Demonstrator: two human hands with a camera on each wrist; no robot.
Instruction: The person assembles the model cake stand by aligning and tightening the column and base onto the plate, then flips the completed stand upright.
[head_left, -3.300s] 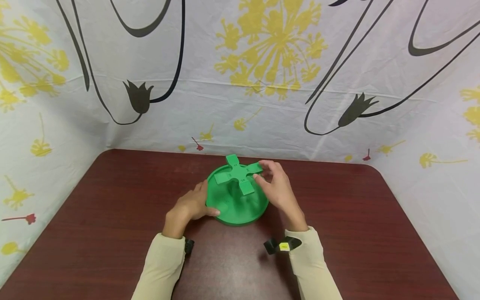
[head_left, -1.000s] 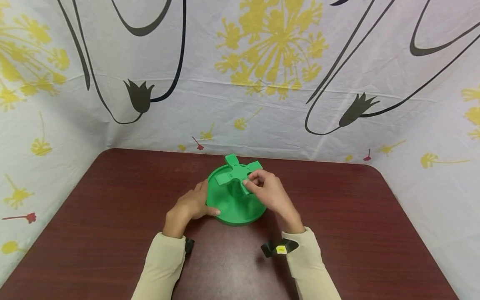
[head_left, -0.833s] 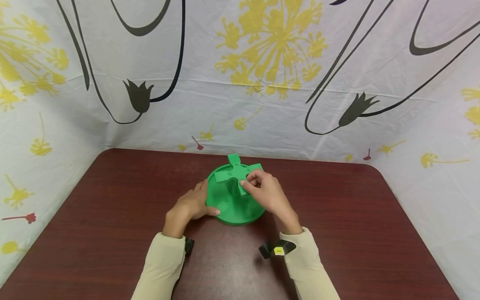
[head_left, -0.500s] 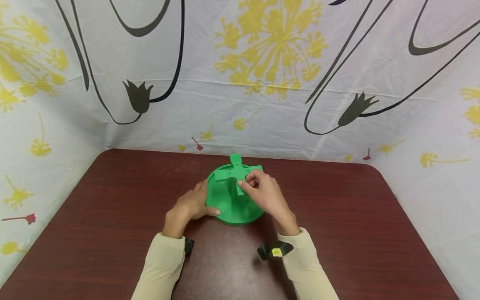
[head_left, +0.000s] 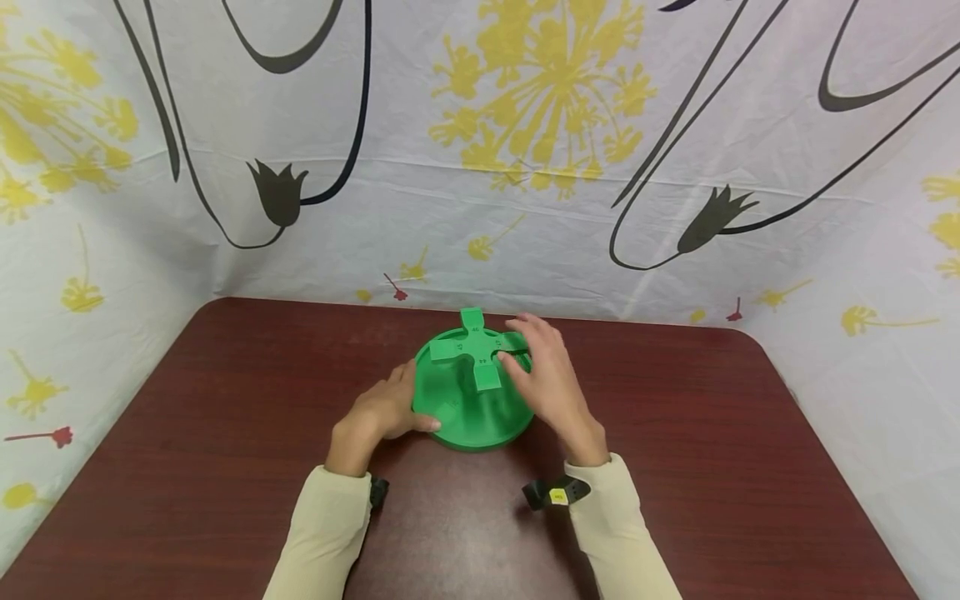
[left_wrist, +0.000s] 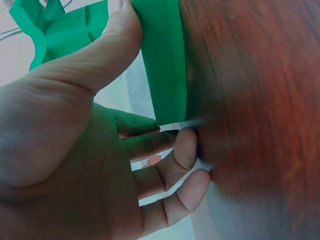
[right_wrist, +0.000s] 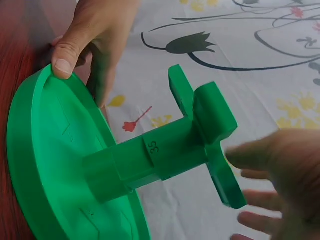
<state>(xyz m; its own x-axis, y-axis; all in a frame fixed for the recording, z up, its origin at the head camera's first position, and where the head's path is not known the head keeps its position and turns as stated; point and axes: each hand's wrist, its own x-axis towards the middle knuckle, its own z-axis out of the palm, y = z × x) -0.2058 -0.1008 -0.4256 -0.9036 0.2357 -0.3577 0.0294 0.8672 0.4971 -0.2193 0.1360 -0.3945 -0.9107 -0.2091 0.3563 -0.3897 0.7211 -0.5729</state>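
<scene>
A green round dish-like base (head_left: 472,429) with a raised rim stands on the table, and a stepped column (right_wrist: 150,152) marked 35 rises from its middle. On top sits a green cross-shaped knob (head_left: 474,346) with several flat arms and small numbers. My left hand (head_left: 382,408) holds the base's left edge, thumb on the rim, the other fingers along the outside and down at the table. My right hand (head_left: 551,379) is spread loosely around the knob's right arm, thumb and fingers apart. Whether its fingertips touch that arm I cannot tell.
The dark red-brown wooden table (head_left: 225,433) extends around the base. A white cloth with printed flowers (head_left: 480,225) hangs behind and at both sides. Small black devices, one (head_left: 555,493) with a yellow label, sit at both wrists.
Over the last second the cross knob turned a little clockwise under my right hand's pinch. Then that hand let go, spread its fingers and moved right and back. My left hand stayed put.
</scene>
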